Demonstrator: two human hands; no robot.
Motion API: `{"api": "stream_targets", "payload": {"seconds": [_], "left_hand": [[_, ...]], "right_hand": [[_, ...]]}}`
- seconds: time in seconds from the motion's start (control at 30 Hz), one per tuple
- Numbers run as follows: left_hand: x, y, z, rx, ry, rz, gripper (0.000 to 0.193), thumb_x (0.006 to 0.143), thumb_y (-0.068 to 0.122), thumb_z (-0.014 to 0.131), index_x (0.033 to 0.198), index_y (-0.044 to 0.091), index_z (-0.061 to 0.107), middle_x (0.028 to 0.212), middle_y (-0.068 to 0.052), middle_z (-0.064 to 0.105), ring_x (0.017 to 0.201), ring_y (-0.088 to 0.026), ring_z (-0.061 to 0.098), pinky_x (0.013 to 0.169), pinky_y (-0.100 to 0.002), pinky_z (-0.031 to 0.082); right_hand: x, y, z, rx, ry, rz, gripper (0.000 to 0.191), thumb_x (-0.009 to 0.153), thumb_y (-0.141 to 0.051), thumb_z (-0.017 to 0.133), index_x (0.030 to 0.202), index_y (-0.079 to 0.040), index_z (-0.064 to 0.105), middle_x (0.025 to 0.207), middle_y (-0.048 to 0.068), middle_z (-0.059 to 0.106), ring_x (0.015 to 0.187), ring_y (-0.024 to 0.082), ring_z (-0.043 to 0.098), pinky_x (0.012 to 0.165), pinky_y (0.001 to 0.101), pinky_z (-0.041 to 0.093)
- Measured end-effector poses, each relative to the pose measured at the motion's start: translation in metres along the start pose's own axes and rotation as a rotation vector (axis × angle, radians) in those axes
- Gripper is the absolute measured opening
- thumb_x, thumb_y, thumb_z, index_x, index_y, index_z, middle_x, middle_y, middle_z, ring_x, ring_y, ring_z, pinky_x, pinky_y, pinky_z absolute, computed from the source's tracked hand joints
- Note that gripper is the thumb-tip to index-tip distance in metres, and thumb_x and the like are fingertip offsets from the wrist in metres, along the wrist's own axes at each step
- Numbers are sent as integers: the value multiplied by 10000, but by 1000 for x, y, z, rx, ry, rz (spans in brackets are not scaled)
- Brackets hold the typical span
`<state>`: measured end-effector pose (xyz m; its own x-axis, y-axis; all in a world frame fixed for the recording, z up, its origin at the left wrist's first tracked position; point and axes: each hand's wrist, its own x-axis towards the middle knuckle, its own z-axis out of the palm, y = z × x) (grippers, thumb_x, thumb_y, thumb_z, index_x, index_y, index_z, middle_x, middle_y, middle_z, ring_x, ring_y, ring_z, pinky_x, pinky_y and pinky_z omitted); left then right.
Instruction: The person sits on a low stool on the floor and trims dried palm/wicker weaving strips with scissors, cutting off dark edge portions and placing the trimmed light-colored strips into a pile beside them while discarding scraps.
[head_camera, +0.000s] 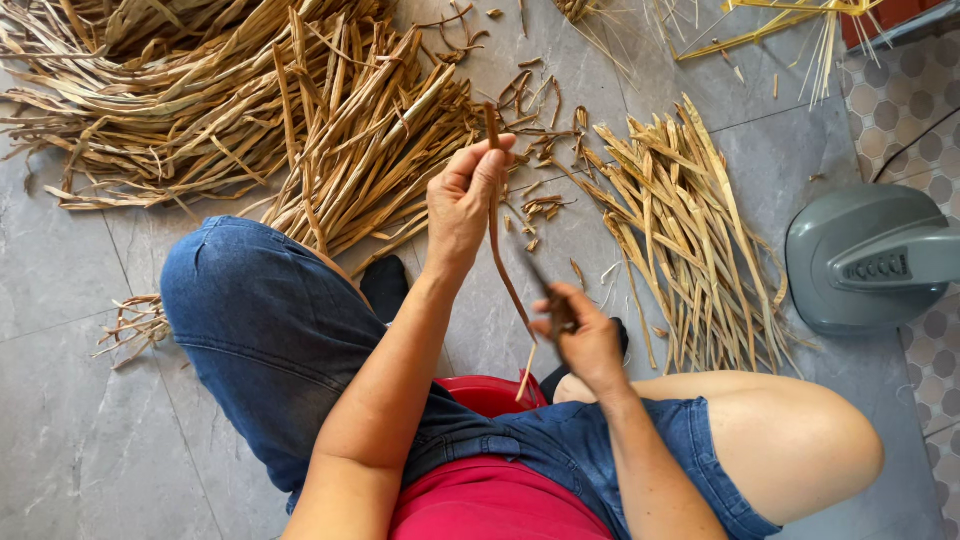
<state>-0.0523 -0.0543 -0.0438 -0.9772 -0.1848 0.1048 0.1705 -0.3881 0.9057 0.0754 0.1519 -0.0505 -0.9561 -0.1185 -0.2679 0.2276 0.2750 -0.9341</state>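
Two hands work one long dried reed strip (497, 240) above the grey tiled floor (60, 440). The left hand (462, 205) is closed around the strip's upper end, pinching it between thumb and fingers so it stands nearly upright. The right hand (580, 335) is closed lower down around a small dark blade (545, 285) laid against the strip; the strip's pale lower tip hangs just past that hand, over a red stool (490, 392).

Open floor lies at the near left corner and along the near edge beside the person's denim-clad knees. Toward the far left corner a big heap of uncut reeds (230, 100) spreads wide, flat, papery and tan-brown. Right of the hands lies a tidier bundle of trimmed strips (680, 230), paler and straighter. Short curled scraps (540, 205) litter the floor between both piles. A grey plastic fan base (865, 260), smooth and rounded, sits at the right edge.
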Motion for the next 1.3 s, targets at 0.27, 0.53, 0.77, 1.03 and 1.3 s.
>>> {"api": "stream_targets", "payload": {"seconds": [0.27, 0.53, 0.77, 1.03, 1.3], "left_hand": [[-34, 38, 36, -290, -230, -293, 291, 1072, 212, 607, 1308, 46, 642, 1020, -35, 731, 945, -91, 664, 849, -241, 527], [-55, 35, 58, -537, -254, -358, 325, 1080, 204, 585, 1393, 126, 540, 952, -22, 651, 767, -69, 567, 684, -200, 461], [-59, 28, 66, -371, -179, -242, 262, 1068, 122, 647, 1314, 62, 580, 999, -56, 652, 746, -82, 575, 630, -214, 462], [-64, 23, 73, -564, -149, -340, 188, 1057, 126, 654, 1211, 26, 613, 1065, -52, 681, 927, -123, 652, 863, -308, 569], [-64, 21, 72, -423, -111, -326, 163, 1027, 140, 701, 1141, 36, 649, 1032, -26, 679, 961, -102, 626, 859, -269, 502]], "right_hand": [[6, -95, -60, -316, 196, -208, 673, 821, -204, 870, 1399, -89, 546, 1023, 33, 719, 848, 99, 639, 773, 244, 534], [11, -89, -55, -100, 61, -182, 723, 786, -217, 885, 1411, -96, 542, 1122, 24, 696, 984, 88, 642, 814, 242, 539], [8, -92, -40, -296, 158, -275, 748, 746, -242, 925, 1380, -97, 555, 1145, 30, 714, 887, 118, 608, 769, 269, 500], [9, -100, -31, -324, 228, -323, 734, 772, -281, 930, 1373, -78, 560, 1072, 40, 671, 855, 130, 570, 756, 267, 520], [7, -99, -23, -379, 321, -318, 705, 706, -260, 968, 1282, -45, 622, 991, 56, 716, 807, 133, 637, 722, 267, 546]]}}
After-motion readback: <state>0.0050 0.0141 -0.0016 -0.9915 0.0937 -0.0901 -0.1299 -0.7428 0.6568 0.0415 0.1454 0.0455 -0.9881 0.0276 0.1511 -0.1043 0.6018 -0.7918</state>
